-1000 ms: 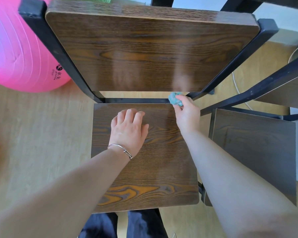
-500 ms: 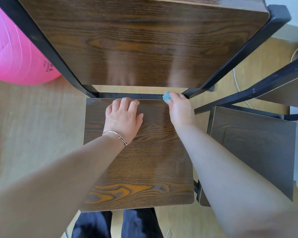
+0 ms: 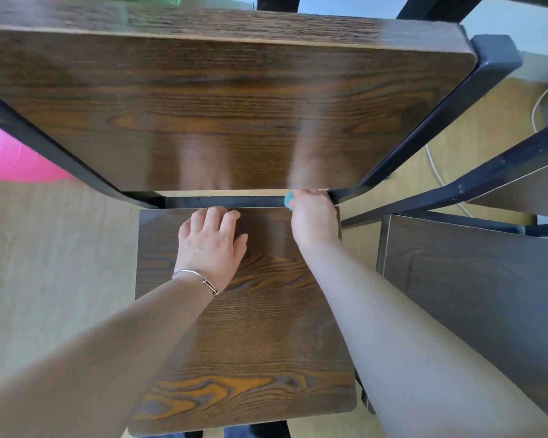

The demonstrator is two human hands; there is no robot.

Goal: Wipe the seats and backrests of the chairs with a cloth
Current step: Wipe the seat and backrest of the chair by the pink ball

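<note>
A dark wood-grain chair stands right below me, its seat [image 3: 260,343] under my arms and its backrest [image 3: 228,105] rising beyond. My left hand [image 3: 208,245] rests on the back part of the seat, fingers bent at the rear edge. My right hand [image 3: 314,216] grips a small blue cloth [image 3: 288,200] at the seat's rear right corner, against the black frame bar [image 3: 222,202]. Only a bit of the cloth shows past my fingers.
A second chair's seat [image 3: 469,298] and black frame [image 3: 475,181] stand close on the right. A pink exercise ball [image 3: 10,159] sits at the left behind the backrest. A white cable [image 3: 437,172] lies on the wooden floor at right.
My view has dropped closer to the chair. My left hand slid toward the seat's rear edge, and my right hand with the cloth stayed at the rear right corner by the frame bar.
</note>
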